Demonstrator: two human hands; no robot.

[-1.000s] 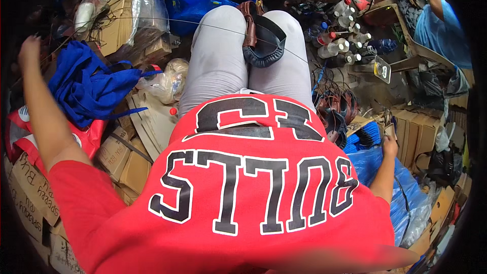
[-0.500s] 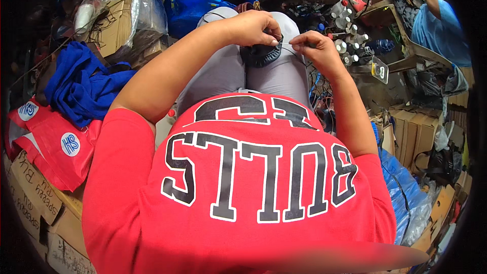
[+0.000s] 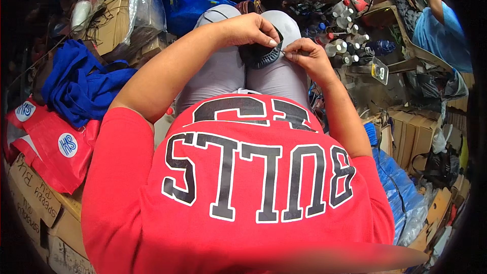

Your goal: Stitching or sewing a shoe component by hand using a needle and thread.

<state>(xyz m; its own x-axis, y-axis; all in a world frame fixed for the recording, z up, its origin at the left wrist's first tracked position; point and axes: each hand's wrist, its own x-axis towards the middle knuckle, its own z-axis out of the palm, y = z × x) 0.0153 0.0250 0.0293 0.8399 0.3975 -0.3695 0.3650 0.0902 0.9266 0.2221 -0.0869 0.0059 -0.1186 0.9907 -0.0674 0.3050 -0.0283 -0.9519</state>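
Observation:
A black leather shoe (image 3: 264, 59) with a puckered, ribbed edge rests on my lap, between my thighs in pale grey trousers (image 3: 218, 78). My left hand (image 3: 253, 29) is closed at its far side, thumb and fingers gripping the rim. My right hand (image 3: 310, 57) is just right of the shoe, its thumb and forefinger pinched on a thin needle or thread close to the edge. Which of the two it is, I cannot tell. Part of the shoe is hidden under my left hand.
Several bottles (image 3: 341, 47) stand at the right, near a wooden frame (image 3: 406, 56). A blue bag (image 3: 185, 7) is ahead; blue cloth (image 3: 83, 83) and a red bag (image 3: 56, 142) lie left. Cardboard boxes (image 3: 413, 127) are stacked right. Another person's arm (image 3: 435, 0) shows far right.
My right hand has moved slightly left and down, closer to the shoe's edge. The pale thread stretched between my hands no longer shows. The left hand keeps its grip.

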